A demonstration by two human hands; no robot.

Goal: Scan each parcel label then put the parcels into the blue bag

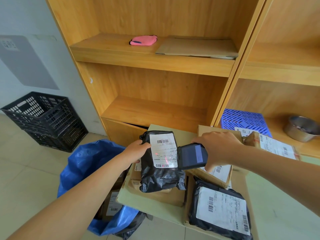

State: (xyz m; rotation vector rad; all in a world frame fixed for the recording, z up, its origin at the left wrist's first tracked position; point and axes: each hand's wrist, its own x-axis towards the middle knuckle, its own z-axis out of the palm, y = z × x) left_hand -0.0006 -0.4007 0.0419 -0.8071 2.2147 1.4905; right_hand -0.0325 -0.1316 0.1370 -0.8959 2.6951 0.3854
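Observation:
My left hand (138,149) grips the left edge of a black plastic parcel (161,179), held up with its white label (163,150) facing me. Red scanner light falls on the label near its lower barcode. My right hand (216,148) holds a black handheld scanner (192,156) just right of the label, pointing at it. The blue bag (86,161) stands open on the floor at the left, under my left forearm, with a labelled parcel (112,205) inside. Another black parcel (220,212) lies on the table at the lower right.
Cardboard parcels (155,196) lie on the pale table (285,205) under and beside the held one. A wooden shelf unit (155,66) stands behind, holding a pink cloth (143,40), a blue basket (245,120) and a metal bowl (302,129). A black crate (46,118) sits left.

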